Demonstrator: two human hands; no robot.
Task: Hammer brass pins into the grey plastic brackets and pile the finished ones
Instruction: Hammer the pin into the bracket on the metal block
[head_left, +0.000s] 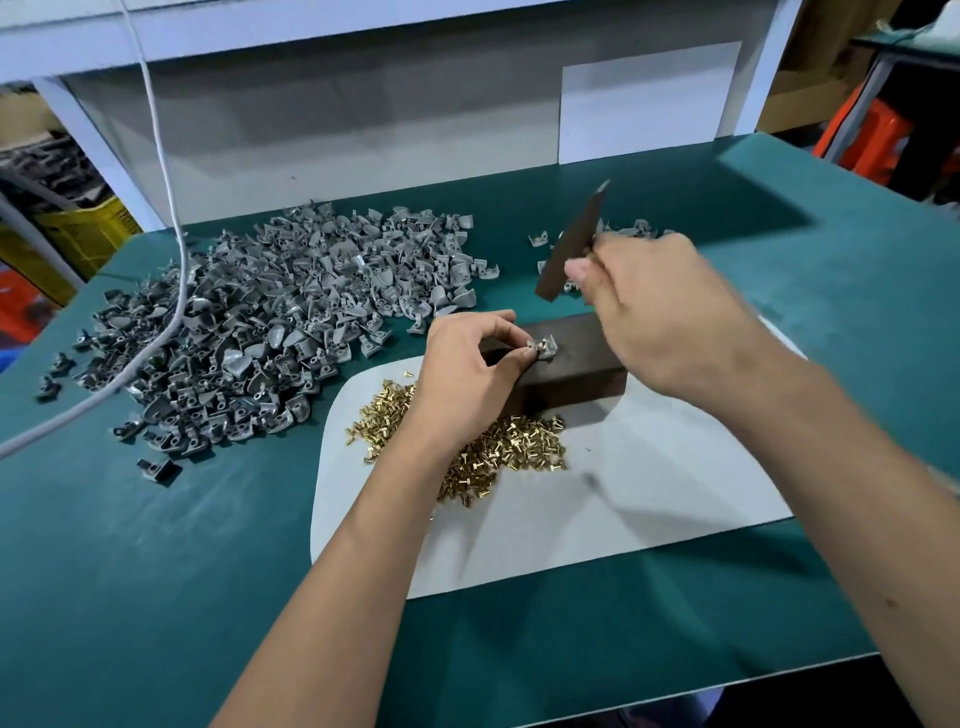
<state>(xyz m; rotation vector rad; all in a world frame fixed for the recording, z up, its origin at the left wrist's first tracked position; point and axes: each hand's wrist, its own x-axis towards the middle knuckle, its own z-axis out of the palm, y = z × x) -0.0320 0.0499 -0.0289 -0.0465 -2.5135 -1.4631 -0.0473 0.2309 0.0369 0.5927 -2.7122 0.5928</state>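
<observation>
Bracket (543, 347): we are pinching it with our left hand (470, 374) on the block (566, 369).
Striker (571, 244): our right hand (660, 312) is gripping it; we are aiming squarely at the pin.

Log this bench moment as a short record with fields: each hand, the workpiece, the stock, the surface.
left hand: pinches a grey bracket on top of the dark block
right hand: grips a dark flat bar, raised above the block, blurred
brass pins: loose heap on the white sheet, in front of the block
large bracket pile: left of the block, a white cable lying across it
small bracket pile: behind the right hand, partly hidden
table: green mat
</observation>
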